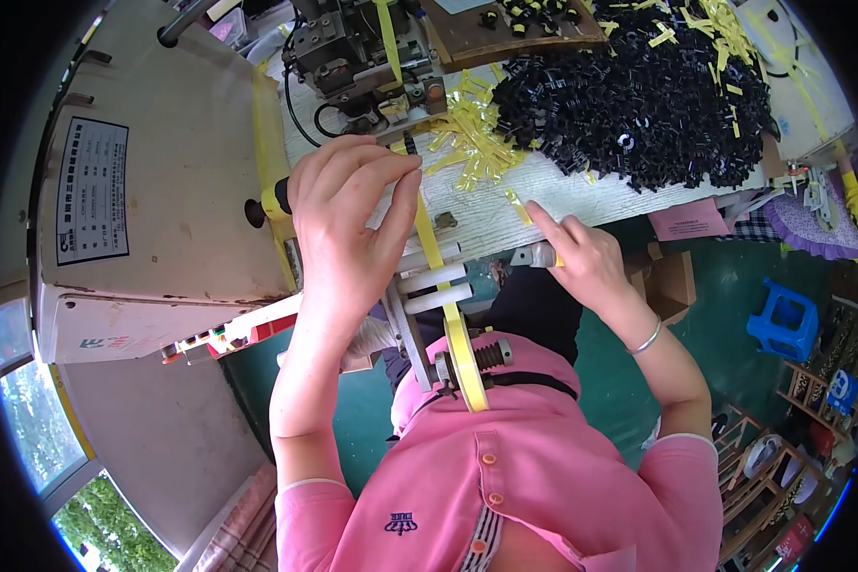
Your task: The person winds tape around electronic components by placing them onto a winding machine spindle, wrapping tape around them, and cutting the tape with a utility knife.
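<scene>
My left hand (pixel 343 210) is at the press machine (pixel 353 62), thumb and index finger pinched near the top of a yellow tape (pixel 429 234). What they hold is too small to tell. The tape runs down past white rollers (pixel 437 288) to a yellow roll (pixel 464 357) before my body. My right hand (pixel 589 262) is at the table's front edge, its index fingertip at a short yellow strip (pixel 518 207). Its other fingers are curled beside a pale wrapped piece (pixel 543 255) with a metal end; their grip is partly hidden.
Black parts (pixel 639 105) form a large pile at the back right of the white table (pixel 534 176). Yellow strips (pixel 477 138) lie between pile and machine. A brown tray (pixel 458 29) is behind, a large metal box (pixel 181 162) at left, a blue stool (pixel 782 319) on the floor at right.
</scene>
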Motion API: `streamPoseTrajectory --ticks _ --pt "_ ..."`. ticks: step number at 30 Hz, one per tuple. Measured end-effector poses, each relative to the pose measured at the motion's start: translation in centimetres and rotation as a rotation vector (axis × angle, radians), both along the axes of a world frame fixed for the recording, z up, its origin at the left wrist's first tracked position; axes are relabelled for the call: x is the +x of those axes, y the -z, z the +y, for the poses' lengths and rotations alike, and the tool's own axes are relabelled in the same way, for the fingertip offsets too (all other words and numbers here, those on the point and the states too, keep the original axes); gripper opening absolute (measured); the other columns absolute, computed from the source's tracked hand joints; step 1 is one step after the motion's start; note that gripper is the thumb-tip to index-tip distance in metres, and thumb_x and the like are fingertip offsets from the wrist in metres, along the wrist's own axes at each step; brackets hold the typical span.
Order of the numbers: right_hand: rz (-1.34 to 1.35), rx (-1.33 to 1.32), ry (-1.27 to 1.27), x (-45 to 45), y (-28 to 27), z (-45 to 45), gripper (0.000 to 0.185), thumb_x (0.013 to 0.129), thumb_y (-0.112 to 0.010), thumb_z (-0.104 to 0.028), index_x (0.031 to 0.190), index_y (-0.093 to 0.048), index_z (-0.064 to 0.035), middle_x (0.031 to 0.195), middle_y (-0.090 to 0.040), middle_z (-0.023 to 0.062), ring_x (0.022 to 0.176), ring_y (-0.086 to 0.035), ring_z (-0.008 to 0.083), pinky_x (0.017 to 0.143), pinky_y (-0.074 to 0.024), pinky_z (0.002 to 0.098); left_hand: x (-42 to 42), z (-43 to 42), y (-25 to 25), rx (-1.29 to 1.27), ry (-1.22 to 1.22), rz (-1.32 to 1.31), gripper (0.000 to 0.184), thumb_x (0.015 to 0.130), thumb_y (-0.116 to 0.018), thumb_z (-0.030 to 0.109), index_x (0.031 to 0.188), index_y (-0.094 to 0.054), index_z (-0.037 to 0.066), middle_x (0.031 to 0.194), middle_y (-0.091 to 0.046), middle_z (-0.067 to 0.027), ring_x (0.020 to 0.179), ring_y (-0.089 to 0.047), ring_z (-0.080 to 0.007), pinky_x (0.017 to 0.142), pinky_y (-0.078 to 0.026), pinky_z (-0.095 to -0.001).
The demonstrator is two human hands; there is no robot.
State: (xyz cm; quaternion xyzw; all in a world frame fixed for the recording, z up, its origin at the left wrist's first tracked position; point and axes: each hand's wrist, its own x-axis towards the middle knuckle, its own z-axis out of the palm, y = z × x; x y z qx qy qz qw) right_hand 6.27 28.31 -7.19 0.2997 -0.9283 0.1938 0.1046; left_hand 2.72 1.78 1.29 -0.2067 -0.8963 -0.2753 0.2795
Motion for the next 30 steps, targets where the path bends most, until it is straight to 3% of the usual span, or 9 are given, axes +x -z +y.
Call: streamPoseTrajectory --ticks 8,12,13,16,17,20,25,28,30 --pt "0.153 -0.083 -0.155 0.1 2.1 0.7 0.041 0.063 -0.064 -0.001 0.104 -0.066 -0.006 0.066 -0.044 0.0029 0.051 -0.051 0.0167 0.047 -0.0435 0.0297 0.3 0.2 -0.1 0.006 0.025 0.001 0.016 0.072 -0.071 0.002 0.086 -0.066 0.006 0.085 -0.064 -0.0058 0.092 -0.06 -0.0269 0.081 -0.043 -0.0386" --pt "-0.068 -0.437 -0.034 -0.7 1.1 -0.1 0.031 0.061 -0.062 0.006 0.09 -0.067 -0.0053 0.068 -0.053 0.0048 0.052 -0.053 0.0174 0.046 -0.0419 0.0297 0.9 0.9 -0.3 0.135 0.109 -0.08 0.015 0.071 -0.07 -0.001 0.085 -0.066 0.004 0.082 -0.065 -0.0074 0.085 -0.062 -0.0274 0.075 -0.047 -0.0379" --pt "-0.028 -0.603 -0.001 -1.6 0.3 -1.1 0.022 0.071 -0.061 0.007 0.089 -0.066 -0.0042 0.065 -0.054 0.0032 0.052 -0.052 0.0129 0.045 -0.0381 0.0263 1.1 1.2 -0.4 0.166 0.152 -0.119 0.011 0.075 -0.069 -0.001 0.086 -0.066 0.002 0.081 -0.066 -0.0091 0.074 -0.064 -0.0232 0.067 -0.05 -0.0334" --pt "-0.645 -1.133 0.305 -2.5 -3.2 -3.0 0.006 0.085 -0.062 -0.003 0.091 -0.063 -0.0007 0.062 -0.052 0.0007 0.044 -0.041 0.0066 0.042 -0.0327 0.023 2.1 2.5 -0.9 0.468 0.07 -0.631 0.011 0.079 -0.068 0.004 0.09 -0.067 0.0 0.082 -0.067 -0.0102 0.068 -0.064 -0.0176 0.061 -0.05 -0.0283" --pt "-0.789 -1.342 0.264 -3.0 -4.3 -3.8 0.008 0.089 -0.061 -0.009 0.093 -0.062 -0.0013 0.059 -0.048 -0.0024 0.043 -0.038 0.0042 0.042 -0.0286 0.0205 2.0 2.6 -0.6 0.482 0.078 -0.695 0.018 0.082 -0.067 0.007 0.098 -0.066 -0.003 0.083 -0.067 -0.0095 0.066 -0.063 -0.0111 0.056 -0.049 -0.0246" --pt "-0.932 -1.482 0.205 -3.3 -5.5 -5.7 0.012 0.088 -0.063 -0.012 0.094 -0.061 -0.0013 0.056 -0.045 -0.002 0.043 -0.037 0.0047 0.041 -0.0279 0.0209 1.7 2.7 -0.2 0.667 0.085 -0.941 0.028 0.082 -0.067 0.007 0.108 -0.062 -0.004 0.085 -0.067 -0.008 0.069 -0.063 -0.0089 0.057 -0.05 -0.0239" --pt "-1.003 -1.504 0.094 -2.5 -5.8 -7.6 0.011 0.088 -0.064 -0.011 0.089 -0.061 -0.0004 0.058 -0.049 -0.0025 0.044 -0.039 0.0031 0.04 -0.0284 0.0199 1.3 2.1 0.2 1.06 0.18 -0.94 0.013 0.086 -0.065 0.007 0.096 -0.061 0.0 0.087 -0.064 -0.0039 0.073 -0.061 -0.0068 0.06 -0.051 -0.0199" --pt "-1.03 -1.259 0.051 -1.9 -5.8 -7.5 0.01 0.089 -0.063 -0.011 0.09 -0.061 -0.0011 0.06 -0.05 -0.0032 0.048 -0.042 0.0024 0.042 -0.0304 0.0185 1.3 1.9 0.5 1.085 0.22 -0.907 0.011 0.086 -0.065 0.006 0.094 -0.06 -0.001 0.084 -0.063 -0.0026 0.073 -0.06 -0.0061 0.06 -0.05 -0.0197" --pt "-0.944 -1.168 0.047 -2.2 -5.8 -7.0 0.016 0.087 -0.066 -0.014 0.096 -0.063 -0.0018 0.07 -0.055 -0.0027 0.054 -0.045 0.0019 0.046 -0.0333 0.0177 1.3 1.6 0.3 1.064 0.194 -0.938 0.01 0.086 -0.064 0.006 0.092 -0.06 -0.001 0.082 -0.063 -0.002 0.073 -0.06 -0.0057 0.059 -0.05 -0.0194"
